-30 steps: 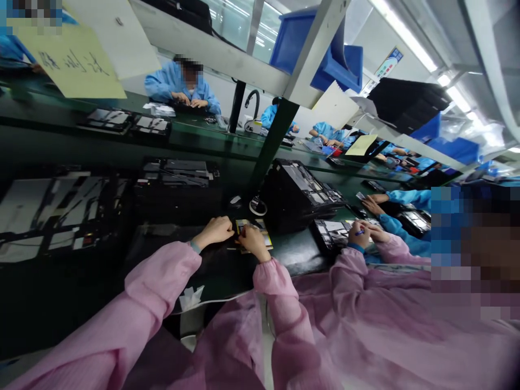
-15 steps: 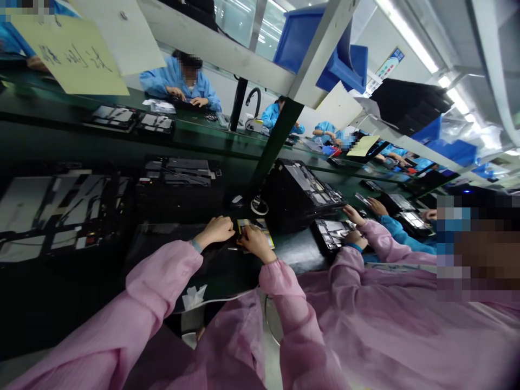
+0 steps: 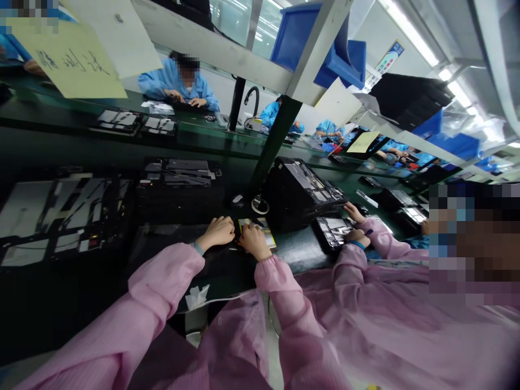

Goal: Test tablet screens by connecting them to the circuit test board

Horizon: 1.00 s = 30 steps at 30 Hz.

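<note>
Though half-hidden, yellow-edged sheet [image 3: 268, 236] aslant

"How many yellow notes [image 3: 67, 60] show clearly beyond the grips?"
"Two."
"Pale-panelled black units [image 3: 159, 125] on the far desk [image 3: 199, 130], beyond the left grip [image 3: 218, 232]?"
"Two. Plus one pale ring [image 3: 260, 212] just beyond the right grip [image 3: 254, 239]."

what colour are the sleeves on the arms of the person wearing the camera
Pink on both arms, plain with no printed pattern visible; the head view shows it best.
</note>
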{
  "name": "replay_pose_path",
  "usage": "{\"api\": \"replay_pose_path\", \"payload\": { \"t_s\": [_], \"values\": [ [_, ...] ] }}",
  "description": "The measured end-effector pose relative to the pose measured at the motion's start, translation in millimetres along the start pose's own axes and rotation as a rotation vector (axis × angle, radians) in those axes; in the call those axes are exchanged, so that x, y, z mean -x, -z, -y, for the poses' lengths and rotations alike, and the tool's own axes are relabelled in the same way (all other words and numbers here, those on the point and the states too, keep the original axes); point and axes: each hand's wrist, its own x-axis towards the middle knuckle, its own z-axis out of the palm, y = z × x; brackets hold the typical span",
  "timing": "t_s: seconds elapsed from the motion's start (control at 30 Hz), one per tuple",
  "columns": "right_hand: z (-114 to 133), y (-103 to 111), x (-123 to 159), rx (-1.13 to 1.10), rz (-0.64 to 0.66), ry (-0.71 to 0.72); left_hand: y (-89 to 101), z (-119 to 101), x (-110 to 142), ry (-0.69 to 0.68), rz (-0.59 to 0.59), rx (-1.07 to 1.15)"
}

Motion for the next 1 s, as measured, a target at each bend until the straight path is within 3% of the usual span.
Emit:
{"api": "replay_pose_path", "payload": {
  "t_s": [0.27,0.43,0.53,0.63,0.67,0.77,0.9,1.0],
  "values": [
    [-15.5,6.7,-6.7,-0.113,0.030,0.054,0.9,4.8,-2.2,0.022,-0.027,0.132],
    [-36.8,10.8,-11.6,-0.225,-0.014,0.020,24.1,2.6,5.3,0.027,-0.090,0.255],
    [-39.5,17.2,3.4,-0.250,-0.104,-0.026,47.0,14.3,45.7,0.040,-0.199,0.307],
    [-22.0,15.6,35.6,-0.350,-0.325,-0.056,52.5,45.5,113.5,0.050,-0.324,0.336],
    [-11.1,12.0,47.5,-0.426,-0.379,-0.021,47.7,57.2,137.1,0.131,-0.391,0.316],
    [29.7,-3.3,75.0,-0.536,-0.364,0.140,19.4,82.5,193.3,0.486,-0.588,0.284],
    [69.6,-16.7,81.4,-0.577,-0.409,0.053,-13.3,80.9,221.5,0.521,-0.571,0.373],
    [73.4,-17.5,77.2,-0.772,-0.441,-0.047,-13.6,66.0,228.3,0.533,-0.667,0.415]
  ]
}}
